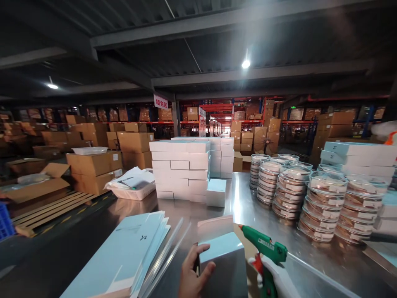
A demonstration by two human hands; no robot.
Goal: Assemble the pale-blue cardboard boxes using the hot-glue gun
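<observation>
My left hand [191, 276] steadies a pale box [221, 256] with its flap up at the desk's [248, 198] near edge, my gloved right hand [273, 278] grips the glue gun [263, 247], so gluing looks unfinished, with flat blanks [124, 256] waiting.

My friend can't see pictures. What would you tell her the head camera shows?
A person's left hand holds a pale blue box on a shiny metal table, while the gloved right hand holds a green glue gun. Around them sit flat box sheets, stacked white boxes and stacks of round clear tubs.
</observation>
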